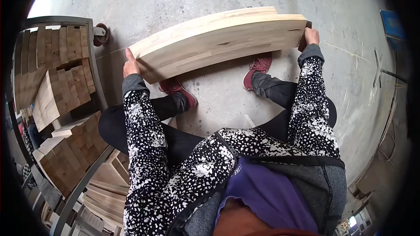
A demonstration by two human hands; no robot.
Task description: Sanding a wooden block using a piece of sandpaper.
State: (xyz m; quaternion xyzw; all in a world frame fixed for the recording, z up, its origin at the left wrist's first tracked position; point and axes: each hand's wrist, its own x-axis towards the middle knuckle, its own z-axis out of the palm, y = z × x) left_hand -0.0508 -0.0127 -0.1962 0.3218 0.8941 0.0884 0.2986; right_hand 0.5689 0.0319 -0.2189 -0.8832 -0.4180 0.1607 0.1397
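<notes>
In front of me, a pale jointed-wood panel (223, 43) stands on its long edge, tilted, above or against the floor; I cannot tell which. At least one more wood panel (205, 21) lies flat against its far side, its end set slightly inward at the right. My left hand (131, 66) grips the left end, thumb up along the edge. My right hand (311, 37) is closed round the right end, its fingers partly hidden behind the wood. Both arms reach forward, well apart.
At my left stands a dark metal rack cart (98, 83) with a caster wheel (101, 34), loaded with stacked wood panels (70, 161). My red shoes (261, 64) are planted close behind the held wood. A blue object (392, 24) and a metal stand (379, 69) are at the far right.
</notes>
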